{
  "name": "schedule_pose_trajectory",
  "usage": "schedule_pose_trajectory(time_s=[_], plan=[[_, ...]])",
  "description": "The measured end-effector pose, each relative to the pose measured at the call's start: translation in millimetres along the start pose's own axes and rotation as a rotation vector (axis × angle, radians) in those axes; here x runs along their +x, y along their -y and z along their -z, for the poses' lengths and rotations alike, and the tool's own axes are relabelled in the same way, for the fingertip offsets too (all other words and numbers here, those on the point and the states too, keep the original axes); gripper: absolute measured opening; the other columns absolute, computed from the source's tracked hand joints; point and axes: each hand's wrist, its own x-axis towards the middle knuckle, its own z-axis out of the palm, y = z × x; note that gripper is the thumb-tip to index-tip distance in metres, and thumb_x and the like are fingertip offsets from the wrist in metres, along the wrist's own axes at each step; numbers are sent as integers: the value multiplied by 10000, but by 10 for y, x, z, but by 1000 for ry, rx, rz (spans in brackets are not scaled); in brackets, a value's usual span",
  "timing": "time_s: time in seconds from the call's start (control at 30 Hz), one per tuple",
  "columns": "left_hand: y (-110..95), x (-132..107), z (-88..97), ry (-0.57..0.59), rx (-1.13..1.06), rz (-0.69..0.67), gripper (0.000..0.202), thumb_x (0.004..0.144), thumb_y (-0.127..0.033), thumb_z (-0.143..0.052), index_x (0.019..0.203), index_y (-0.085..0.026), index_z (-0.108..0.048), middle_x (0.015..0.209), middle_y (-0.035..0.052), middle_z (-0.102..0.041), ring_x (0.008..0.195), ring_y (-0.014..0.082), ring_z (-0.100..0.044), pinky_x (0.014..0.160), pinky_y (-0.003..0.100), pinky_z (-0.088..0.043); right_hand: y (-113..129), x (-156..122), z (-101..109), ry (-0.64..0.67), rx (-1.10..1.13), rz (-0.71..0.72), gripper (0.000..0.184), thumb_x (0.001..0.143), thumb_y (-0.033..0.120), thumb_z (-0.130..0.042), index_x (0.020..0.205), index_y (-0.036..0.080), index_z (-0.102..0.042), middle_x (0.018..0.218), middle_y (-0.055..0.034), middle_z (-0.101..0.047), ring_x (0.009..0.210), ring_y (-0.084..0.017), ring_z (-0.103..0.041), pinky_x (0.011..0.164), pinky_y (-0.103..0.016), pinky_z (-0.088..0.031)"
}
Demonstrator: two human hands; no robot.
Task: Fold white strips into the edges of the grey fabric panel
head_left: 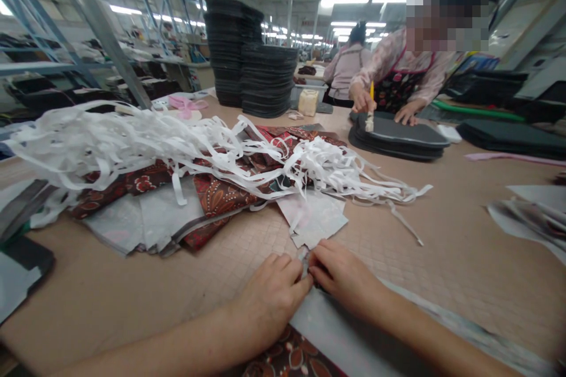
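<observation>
My left hand and my right hand meet at the near middle of the table, fingers closed in a pinch. Between them they grip the far end of a fabric piece, grey on its backing and brown with a floral print where it turns over. The fingertips partly hide the gripped edge. Just beyond the hands lie grey-backed fabric pieces. A tangled heap of white tape rests across more printed fabric.
Across the table, a co-worker's hand holds a yellow-handled brush over stacked black panels. Tall black stacks stand at the back beside a pale container. Papery pieces lie right; a dark piece lies left.
</observation>
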Motion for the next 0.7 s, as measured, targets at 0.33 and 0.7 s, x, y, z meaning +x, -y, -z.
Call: schedule_pose_trajectory(time_s=[0.33,0.7], plan=[[-7,39,74,0,45,-107,204,901,-149,-454,1079,-107,-545,1023,87,-567,906,234,-471,794,382,-390,-31,-7,-45,-149,67,-3,121,814,44,-441,785,157,-472,742,-36,-526,662,-154,-472,596,-263,-370],[115,97,86,-107,-236,-79,212,873,-103,-480,1055,-169,-565,1040,37,-621,958,210,-503,859,381,-367,-76,-1097,6,-122,-206,51,246,885,27,-390,977,161,-574,907,-66,-532,798,-200,-478,703,-318,-369]])
